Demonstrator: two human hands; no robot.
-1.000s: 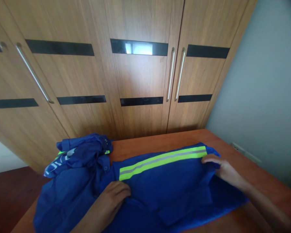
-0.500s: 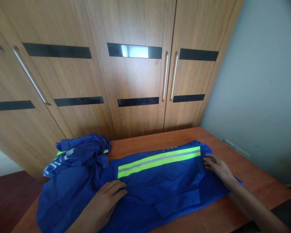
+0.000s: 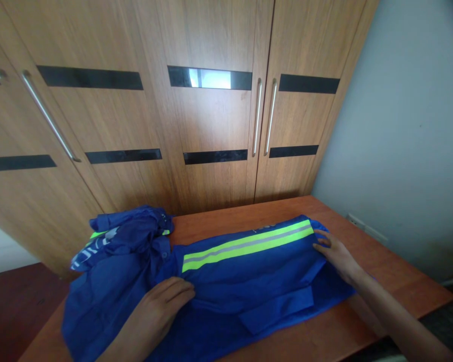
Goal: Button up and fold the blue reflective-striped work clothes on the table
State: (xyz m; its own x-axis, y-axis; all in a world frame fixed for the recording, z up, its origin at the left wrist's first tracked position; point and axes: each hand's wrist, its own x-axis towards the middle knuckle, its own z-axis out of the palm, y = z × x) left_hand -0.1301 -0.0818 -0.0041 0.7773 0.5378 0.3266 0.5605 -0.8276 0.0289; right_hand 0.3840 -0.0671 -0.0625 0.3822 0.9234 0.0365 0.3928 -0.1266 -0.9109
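Note:
A blue work jacket (image 3: pixel 249 281) lies partly folded on the table, with a yellow-green and grey reflective stripe (image 3: pixel 245 246) across it. My left hand (image 3: pixel 166 301) rests on the jacket by the stripe's left end, its fingers closed together on the fabric. At the opposite end of the stripe, my right hand (image 3: pixel 334 254) pinches the jacket's edge between thumb and fingers. A cuff-like flap lies across the jacket's front part. The tips of my left fingers are partly hidden.
More bunched blue clothing (image 3: pixel 128 246) with white lettering is heaped at the left. The reddish-brown table (image 3: pixel 287 205) backs onto a wooden wardrobe (image 3: pixel 215 120) with metal handles. A pale wall (image 3: pixel 407 125) with a socket (image 3: pixel 357 220) stands on the right.
My right hand has shifted slightly up and left at the jacket's edge, and the fabric there is drawn smoother. My left hand has moved slightly left.

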